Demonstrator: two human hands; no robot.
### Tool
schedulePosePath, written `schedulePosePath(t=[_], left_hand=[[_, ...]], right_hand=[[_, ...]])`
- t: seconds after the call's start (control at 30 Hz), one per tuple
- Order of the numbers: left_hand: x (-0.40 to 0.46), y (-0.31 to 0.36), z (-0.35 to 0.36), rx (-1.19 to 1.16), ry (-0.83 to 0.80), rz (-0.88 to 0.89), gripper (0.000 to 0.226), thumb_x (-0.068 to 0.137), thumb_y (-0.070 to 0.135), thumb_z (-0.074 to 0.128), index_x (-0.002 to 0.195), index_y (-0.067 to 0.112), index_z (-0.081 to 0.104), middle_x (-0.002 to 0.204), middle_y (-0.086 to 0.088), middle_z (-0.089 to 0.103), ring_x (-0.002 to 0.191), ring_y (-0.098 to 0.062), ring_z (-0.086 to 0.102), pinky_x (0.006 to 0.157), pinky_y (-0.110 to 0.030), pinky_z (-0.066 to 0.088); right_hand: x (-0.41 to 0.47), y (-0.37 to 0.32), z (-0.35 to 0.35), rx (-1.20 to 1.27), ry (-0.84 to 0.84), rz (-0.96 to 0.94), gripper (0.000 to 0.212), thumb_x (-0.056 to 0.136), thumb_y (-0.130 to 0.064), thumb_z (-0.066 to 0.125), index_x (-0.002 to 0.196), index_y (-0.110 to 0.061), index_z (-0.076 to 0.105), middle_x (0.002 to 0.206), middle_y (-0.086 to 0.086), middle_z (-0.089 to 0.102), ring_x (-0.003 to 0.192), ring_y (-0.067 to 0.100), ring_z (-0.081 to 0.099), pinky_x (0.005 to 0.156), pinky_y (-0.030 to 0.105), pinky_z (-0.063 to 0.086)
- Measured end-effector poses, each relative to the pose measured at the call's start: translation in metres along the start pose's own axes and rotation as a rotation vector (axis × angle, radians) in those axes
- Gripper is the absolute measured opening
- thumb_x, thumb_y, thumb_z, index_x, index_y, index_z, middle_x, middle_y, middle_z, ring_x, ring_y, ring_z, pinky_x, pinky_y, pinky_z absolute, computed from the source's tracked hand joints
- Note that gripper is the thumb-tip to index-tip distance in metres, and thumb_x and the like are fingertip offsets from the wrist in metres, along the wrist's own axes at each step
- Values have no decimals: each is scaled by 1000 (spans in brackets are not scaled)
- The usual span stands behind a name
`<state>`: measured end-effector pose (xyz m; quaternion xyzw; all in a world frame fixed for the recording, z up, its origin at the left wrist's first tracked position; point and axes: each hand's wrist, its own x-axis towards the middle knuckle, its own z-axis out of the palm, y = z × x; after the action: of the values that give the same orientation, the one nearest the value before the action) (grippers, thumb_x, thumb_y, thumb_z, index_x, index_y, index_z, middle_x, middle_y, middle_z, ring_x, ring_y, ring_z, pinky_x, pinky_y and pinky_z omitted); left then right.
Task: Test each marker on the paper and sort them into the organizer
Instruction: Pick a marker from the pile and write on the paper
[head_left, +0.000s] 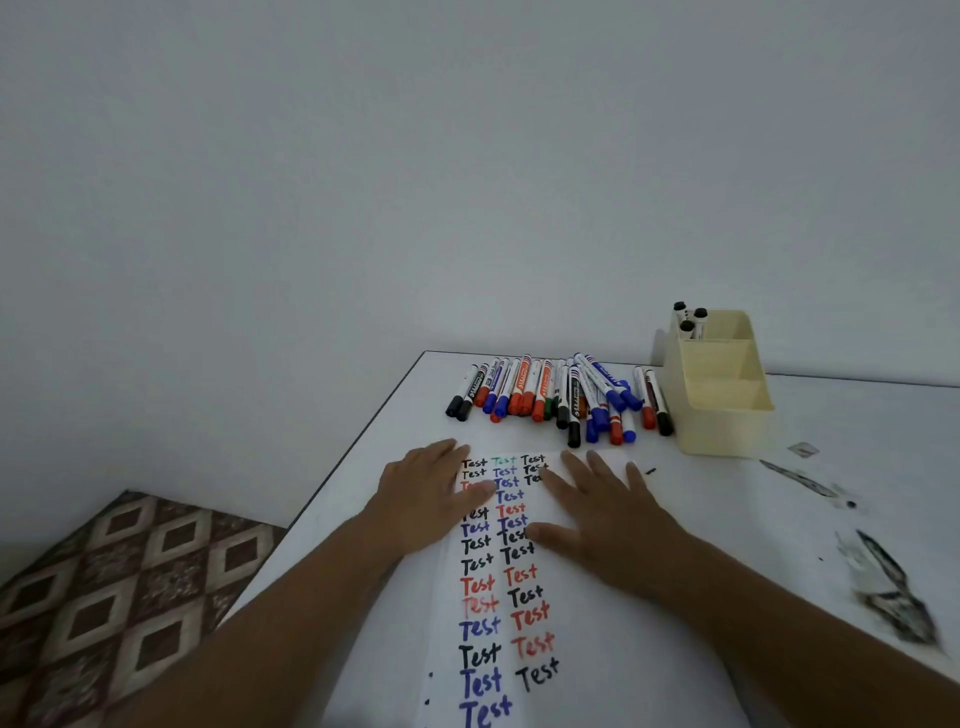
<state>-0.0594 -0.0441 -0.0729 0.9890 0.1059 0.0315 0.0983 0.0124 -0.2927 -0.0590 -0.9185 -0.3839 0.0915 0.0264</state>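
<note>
Both hands lie flat with fingers spread on the paper (524, 623) at lower centre, the left hand (431, 493) on its left edge, the right hand (602, 514) on its right. "Test" repeats down the sheet in black, blue, red and green. The markers (561, 392) lie heaped above it, labels too small to read. The cream organizer (722, 410) at right holds three black-capped markers (688, 318).

White table (857, 415), black smudges (893, 587); patterned floor tiles (114, 587); grey wall (415, 182)
</note>
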Motion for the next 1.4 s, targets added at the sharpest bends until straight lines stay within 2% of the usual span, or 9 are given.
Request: schedulePosePath(t=[0.17, 0.33, 0.53, 0.63, 0.73, 0.93, 1.1, 1.27, 1.4], left_hand=[[32, -22, -10, -178, 176, -83, 65, 94, 68, 36, 145, 28, 44, 145, 1, 48, 134, -20, 43, 110, -45, 37], [62, -35, -25, -44, 134, -16, 56, 99, 59, 40, 149, 34, 38, 148, 1, 45, 135, -22, 41, 109, -41, 37], [78, -44, -27, 59, 68, 17, 68, 93, 75, 29, 147, 36, 45, 146, 3, 48, 132, -21, 44, 106, -43, 41], [79, -38, -30, -45, 130, 0, 61, 91, 73, 33, 118, 27, 65, 118, 3, 65, 109, -17, 58, 93, -42, 49], [81, -36, -31, -57, 205, -85, 48, 93, 64, 38, 90, 21, 61, 83, 5, 62, 78, -14, 58, 70, -39, 50], [83, -42, -26, 59, 299, -199, 11, 98, 25, 48, 90, 18, 51, 85, -1, 59, 77, -20, 55, 66, -37, 50], [73, -44, -22, -87, 375, -259, 22, 99, 11, 42, 115, 7, 58, 103, -12, 62, 99, -32, 60, 78, -41, 48], [36, 0, -27, -461, 538, -250, 22, 105, 14, 40, 114, 15, 60, 102, -2, 55, 85, -18, 56, 69, -26, 42], [-1, 49, -23, -820, 423, -181, 23, 106, 19, 41, 112, 26, 61, 97, 1, 59, 75, -12, 54, 62, -26, 48]], right_hand=[[1, 1, 5, -28, 11, 8, 91, 82, -90, 7, 157, -42, -12, 167, -6, -18, 154, 18, -16, 123, 56, -7], [0, 2, 5, -32, -10, -7, 96, 78, -94, 6, 155, -42, -17, 166, -6, -23, 154, 19, -19, 122, 58, -8], [3, 5, 7, -40, -20, -18, 99, 75, -97, 6, 154, -43, -20, 165, -7, -26, 153, 18, -21, 122, 57, -10], [4, 6, 8, -34, -8, -20, 99, 75, -97, 5, 154, -43, -20, 165, -8, -26, 153, 17, -21, 122, 56, -10], [4, 5, 9, -36, 1, -24, 99, 76, -96, 6, 155, -43, -19, 165, -7, -25, 153, 18, -20, 122, 56, -10], [4, 6, 10, -33, 3, -27, 98, 77, -96, 7, 155, -43, -19, 165, -7, -25, 153, 17, -21, 122, 56, -11], [2, 5, 8, -37, -1, -29, 98, 76, -95, 6, 156, -42, -17, 166, -6, -24, 153, 19, -20, 122, 58, -8], [0, 3, 6, -37, 0, -27, 99, 77, -95, 5, 156, -41, -16, 167, -5, -21, 154, 20, -17, 123, 58, -6], [-1, 3, 5, -30, 1, -25, 100, 76, -95, 5, 157, -40, -13, 167, -5, -20, 154, 20, -16, 123, 58, -6]])
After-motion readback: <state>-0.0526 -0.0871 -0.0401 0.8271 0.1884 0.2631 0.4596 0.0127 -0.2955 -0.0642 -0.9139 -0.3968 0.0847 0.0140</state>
